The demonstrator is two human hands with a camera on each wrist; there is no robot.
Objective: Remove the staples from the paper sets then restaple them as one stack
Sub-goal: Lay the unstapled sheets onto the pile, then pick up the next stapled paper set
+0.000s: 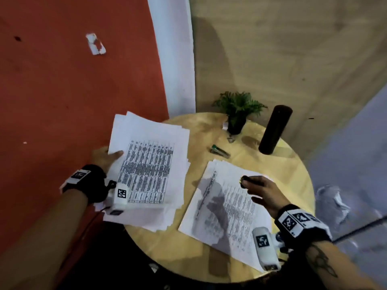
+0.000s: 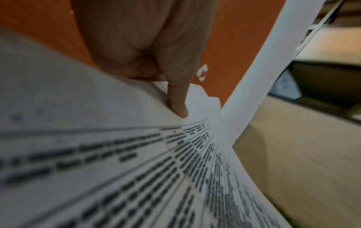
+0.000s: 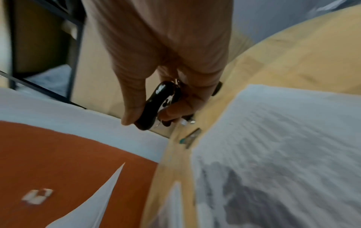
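Right wrist: staple remover (image 3: 156,106) between thumb and fingers (image 3: 175,111).

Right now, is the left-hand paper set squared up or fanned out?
Fanned out: the left paper set, gripped by the left hand, shows staggered sheet edges along its top and bottom.

The table (image 1: 270,164) is smooth pale wood with a slight sheen. Both paper sets (image 1: 150,164) are matt white printed sheets. The staple remover (image 3: 158,104) is glossy black plastic.

Right hand (image 3: 166,74) gripping black staple remover (image 3: 156,106) above round table (image 3: 293,61), stapler (image 3: 192,137) beside printed sheets (image 3: 283,146).
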